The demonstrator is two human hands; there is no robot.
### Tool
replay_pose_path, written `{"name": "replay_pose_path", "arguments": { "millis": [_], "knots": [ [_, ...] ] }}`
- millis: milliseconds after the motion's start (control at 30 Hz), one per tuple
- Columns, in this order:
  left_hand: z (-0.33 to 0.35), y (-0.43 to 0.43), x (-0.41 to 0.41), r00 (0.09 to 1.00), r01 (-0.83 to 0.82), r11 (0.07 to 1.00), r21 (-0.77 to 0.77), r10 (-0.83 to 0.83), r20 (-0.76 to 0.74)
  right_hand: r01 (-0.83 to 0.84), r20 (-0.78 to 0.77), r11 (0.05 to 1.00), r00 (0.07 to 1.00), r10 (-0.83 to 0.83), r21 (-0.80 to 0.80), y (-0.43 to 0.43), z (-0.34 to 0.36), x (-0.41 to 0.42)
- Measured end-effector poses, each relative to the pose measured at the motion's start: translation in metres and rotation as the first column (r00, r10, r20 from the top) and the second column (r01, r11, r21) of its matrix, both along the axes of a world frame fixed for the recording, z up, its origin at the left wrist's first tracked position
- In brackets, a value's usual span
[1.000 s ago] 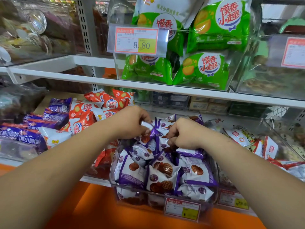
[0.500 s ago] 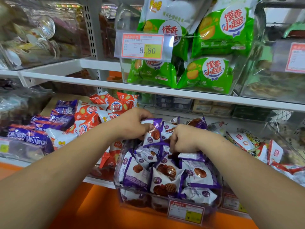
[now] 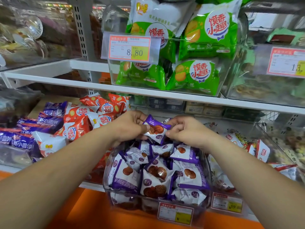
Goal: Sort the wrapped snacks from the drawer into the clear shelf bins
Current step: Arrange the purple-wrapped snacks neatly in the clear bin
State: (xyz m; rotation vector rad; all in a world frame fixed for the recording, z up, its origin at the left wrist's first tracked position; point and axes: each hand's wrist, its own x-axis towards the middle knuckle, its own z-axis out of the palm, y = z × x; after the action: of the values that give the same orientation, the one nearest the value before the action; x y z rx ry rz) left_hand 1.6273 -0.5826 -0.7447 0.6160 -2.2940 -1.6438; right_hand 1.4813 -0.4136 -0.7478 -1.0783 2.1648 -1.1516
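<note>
Shop shelf [image 3: 49, 79]. Your fingers [image 3: 145, 128]: left hand [image 3: 130, 126] and right hand [image 3: 186, 131] both pinch one purple-white snack packet [image 3: 156, 129], held just above clear bin [image 3: 106, 179]. Risk: bin looks heaped; packet dropped on mound may slide over front wall. Contents: matching purple packets [image 3: 155, 179]. Upper bin [image 3: 112, 76]: green packs [image 3: 198, 75].

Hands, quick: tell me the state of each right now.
Left hand: closed, gripping the purple snack packet on its left side.
Right hand: closed, pinching the same packet at its right edge.
</note>
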Motion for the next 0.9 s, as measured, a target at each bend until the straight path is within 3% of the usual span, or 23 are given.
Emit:
{"name": "replay_pose_path", "arguments": {
  "millis": [100,267,300,400,533,633,700,900],
  "knots": [
    [-0.001,0.003,0.0,1.0,0.023,1.0,0.022,-0.023,0.019,0.075,-0.01,0.996,0.997,-0.076,-0.041,-0.002,-0.004,-0.003],
    [0.005,0.009,0.0,0.994,-0.024,0.972,0.234,0.049,-0.102,0.103,0.069,0.989,0.993,-0.096,-0.108,-0.004,-0.002,-0.002],
    [0.007,0.009,0.0,0.988,-0.069,0.98,0.185,0.093,-0.126,0.093,0.013,0.991,0.996,-0.092,-0.1,-0.004,-0.001,-0.002],
    [0.015,0.0,0.002,0.981,-0.171,0.961,-0.218,0.145,-0.13,0.076,-0.268,0.996,0.959,-0.088,-0.055,-0.006,0.003,-0.003],
    [0.014,-0.005,0.005,1.0,-0.013,0.842,-0.54,0.024,0.014,-0.024,-0.467,0.97,0.873,0.138,0.242,-0.009,0.004,-0.003],
    [0.006,-0.008,0.002,0.997,0.012,0.813,-0.582,0.032,0.065,0.066,-0.54,0.926,0.826,0.159,0.373,-0.012,-0.004,-0.007],
    [0.004,-0.011,0.001,0.996,0.024,0.746,-0.666,0.041,0.082,0.122,-0.584,0.922,0.802,0.126,0.367,-0.013,-0.007,-0.011],
    [-0.005,-0.007,-0.004,0.972,0.201,0.617,-0.761,-0.03,0.233,0.047,-0.573,0.942,0.803,0.162,0.332,-0.015,-0.01,-0.014]
  ]
}}
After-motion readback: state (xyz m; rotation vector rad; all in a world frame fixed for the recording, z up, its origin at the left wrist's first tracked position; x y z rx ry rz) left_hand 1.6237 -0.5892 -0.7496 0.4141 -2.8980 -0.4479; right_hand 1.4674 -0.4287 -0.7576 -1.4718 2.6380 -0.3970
